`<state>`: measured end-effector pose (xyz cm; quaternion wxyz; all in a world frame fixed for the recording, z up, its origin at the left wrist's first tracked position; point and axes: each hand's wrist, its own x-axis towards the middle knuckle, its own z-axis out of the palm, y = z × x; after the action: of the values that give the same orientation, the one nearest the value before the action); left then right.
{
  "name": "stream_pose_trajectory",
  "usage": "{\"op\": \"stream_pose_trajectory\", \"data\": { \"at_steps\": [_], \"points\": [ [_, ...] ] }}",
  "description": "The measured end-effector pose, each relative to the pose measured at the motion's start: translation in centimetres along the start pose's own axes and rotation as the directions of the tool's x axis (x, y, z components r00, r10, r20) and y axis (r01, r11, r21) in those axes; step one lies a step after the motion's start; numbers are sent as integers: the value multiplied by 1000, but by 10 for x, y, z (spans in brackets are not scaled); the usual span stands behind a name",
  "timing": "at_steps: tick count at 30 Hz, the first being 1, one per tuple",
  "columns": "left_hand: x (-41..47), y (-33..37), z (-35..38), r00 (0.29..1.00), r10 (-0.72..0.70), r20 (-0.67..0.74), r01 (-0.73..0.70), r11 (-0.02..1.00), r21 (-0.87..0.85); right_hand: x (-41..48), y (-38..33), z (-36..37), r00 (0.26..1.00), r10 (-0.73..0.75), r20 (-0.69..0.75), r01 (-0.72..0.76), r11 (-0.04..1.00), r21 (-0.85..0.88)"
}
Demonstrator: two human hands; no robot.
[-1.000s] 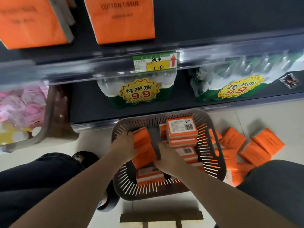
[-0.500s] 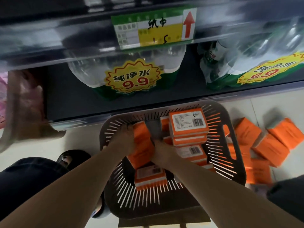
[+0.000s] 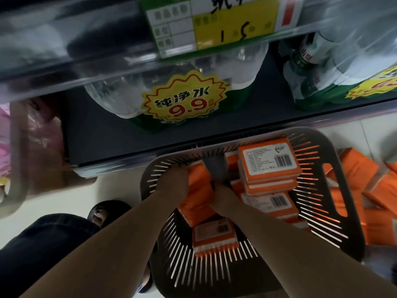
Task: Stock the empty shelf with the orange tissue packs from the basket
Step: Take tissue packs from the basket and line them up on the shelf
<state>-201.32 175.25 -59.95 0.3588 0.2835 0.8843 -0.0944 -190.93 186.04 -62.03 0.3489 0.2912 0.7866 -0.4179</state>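
A dark slatted basket (image 3: 335, 190) stands on the floor below the bottom shelf and holds several orange tissue packs. Both my hands are inside it, clamping a stack of orange packs (image 3: 198, 196) between them. My left hand (image 3: 171, 181) grips the stack's left side and my right hand (image 3: 223, 197) grips its right side. A pile of label-up packs (image 3: 268, 162) sits to the right in the basket, and one more pack (image 3: 214, 237) lies at the near side. The shelf edge with the price tag (image 3: 219, 20) runs across the top.
Shrink-wrapped water bottles (image 3: 176, 95) with a yellow 9.9 sticker fill the bottom shelf (image 3: 103, 134), more at right (image 3: 335, 67). Several orange packs (image 3: 369, 190) lie on the floor right of the basket. A bin of pink goods (image 3: 12, 160) stands left. My knee and shoe (image 3: 107, 211) are lower left.
The view has come closer and tilted down toward the basket. Both hands keep hold of the same stack, which has risen slightly inside the basket.
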Motion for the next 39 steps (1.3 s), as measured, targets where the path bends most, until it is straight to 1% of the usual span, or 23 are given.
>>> {"op": "stream_pose_trajectory", "data": {
  "at_steps": [4, 5, 6, 9, 12, 14, 17, 19, 22, 23, 28, 32, 35, 37, 39],
  "points": [
    [-2, 0, -1, 1000, -13, -2, 13, 1000, 16, 2, 1, 5, 997, -43, 63, 48, 996, -76],
    [-3, 0, -1, 1000, -18, -1, 18, 1000, 16, 3, 1, 8, 996, -52, 66, 57, 996, -69],
    [-3, 0, -1, 1000, -26, 1, 26, 1000, 14, 2, -2, 8, 996, -47, 73, 50, 998, -34],
    [-6, -1, -1, 999, -38, 8, 38, 999, 18, 3, -3, 11, 998, -32, 52, 33, 999, -7],
    [-8, 0, -1, 999, -35, 5, 35, 999, 22, 3, -2, 12, 999, 22, 44, -25, 997, 72],
    [-7, 0, -1, 999, -36, 0, 36, 999, 21, 3, 1, 12, 999, 37, 36, -40, 995, 92],
    [-8, 0, -1, 999, -42, -1, 42, 999, 12, 0, 3, 8, 999, 23, 43, -28, 993, 112],
    [-10, 0, -1, 999, -37, -7, 37, 999, 4, -4, 2, 6, 999, 13, 45, -18, 995, 100],
    [-15, 0, -2, 999, -38, -15, 38, 999, -5, -12, -1, 4, 998, -1, 63, 1, 1000, 7],
    [-18, 0, -4, 999, -42, -11, 42, 999, -8, -16, -1, 3, 998, -4, 59, 3, 1000, 10],
    [-33, 1, -20, 998, -66, 7, 66, 997, -44, -36, -8, -10, 994, -63, 89, 54, 994, 97],
    [-50, 4, -40, 998, -51, -27, 49, 996, -79, -59, -14, -28, 990, -84, 110, 63, 982, 179],
    [-63, 8, -54, 996, -74, -45, 67, 989, -135, -76, -20, -46, 990, -91, 111, 67, 977, 201],
    [-72, 11, -68, 996, -74, -54, 67, 989, -128, -88, -24, -59, 990, -106, 96, 84, 974, 212],
    [-80, 14, -83, 998, -43, -52, 39, 996, -82, -100, -27, -72, 989, -116, 92, 93, 970, 223]
  ]
}}
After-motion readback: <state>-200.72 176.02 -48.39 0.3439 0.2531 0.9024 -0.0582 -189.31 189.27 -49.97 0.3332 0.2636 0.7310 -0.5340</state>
